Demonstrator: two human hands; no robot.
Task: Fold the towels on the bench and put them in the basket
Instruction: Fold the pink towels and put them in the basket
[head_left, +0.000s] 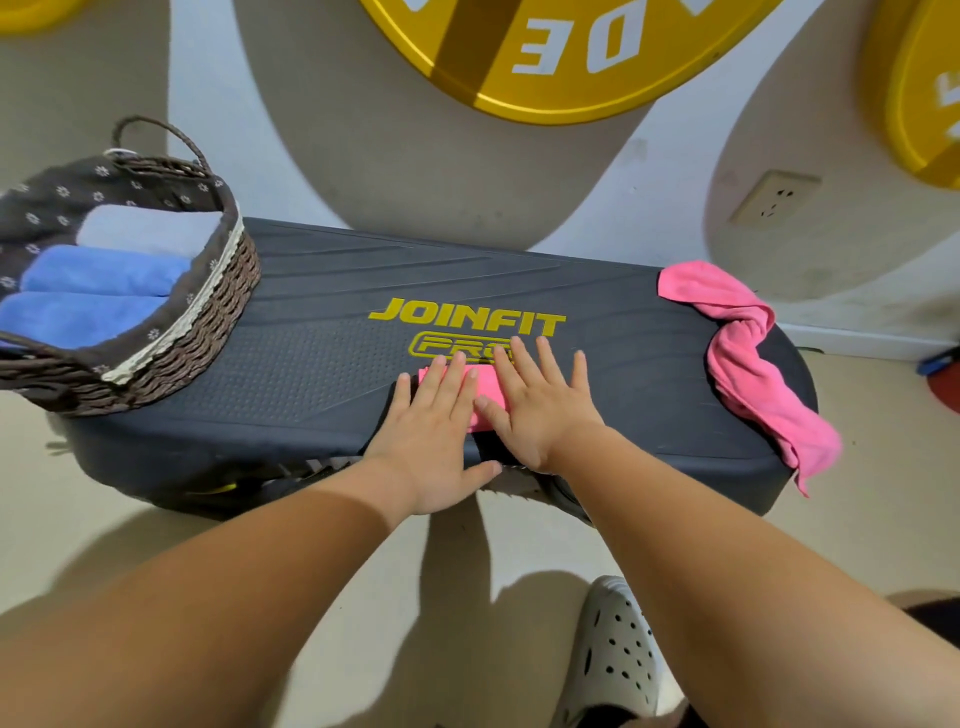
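Note:
A small folded pink towel (487, 388) lies on the black bench (322, 364) near its front edge. My left hand (434, 421) and my right hand (535, 400) both press flat on it with straight fingers, covering most of it. A second pink towel (748, 358) lies crumpled over the bench's right end and hangs off the edge. The wicker basket (208, 332) stands on the bench's left end and holds three rolled towels, two blue (98, 273) and one pale grey (150, 228).
The bench stands against a white and grey wall with a socket (774, 197). Yellow weight plates (561, 52) hang above. A foot in a white clog (615, 654) stands on the floor below my right arm.

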